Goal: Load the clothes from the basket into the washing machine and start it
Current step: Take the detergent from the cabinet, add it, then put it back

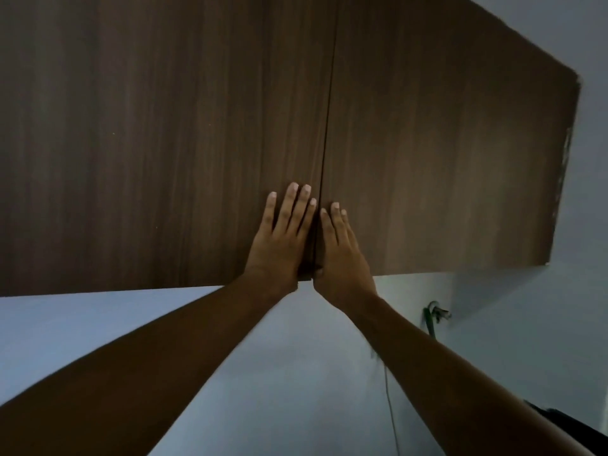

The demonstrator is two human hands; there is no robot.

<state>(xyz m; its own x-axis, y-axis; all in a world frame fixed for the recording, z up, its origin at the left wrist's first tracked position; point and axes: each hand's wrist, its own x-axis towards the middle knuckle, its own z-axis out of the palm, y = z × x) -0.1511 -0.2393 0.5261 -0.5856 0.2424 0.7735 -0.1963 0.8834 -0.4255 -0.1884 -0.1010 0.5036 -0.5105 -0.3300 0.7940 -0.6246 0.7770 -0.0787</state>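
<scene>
**Pressing both cabinet doors at the seam**

Reaching up, we lay our left hand and right hand flat, fingers straight and holding nothing, on the dark brown wood-grain wall cabinet. Its vertical door seam runs straight up between our palms, each hand equally near its own door. Neither basket, clothes nor washing machine shows; we judge they lie below, out of view. A thin cable hangs on the pale wall.

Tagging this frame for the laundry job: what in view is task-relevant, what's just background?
Task-relevant:
left hand, flat on the left cabinet door
right hand, flat on the right cabinet door
Basket, clothes, washer: not in view.

Background:
wall
tap
thin cable
</scene>
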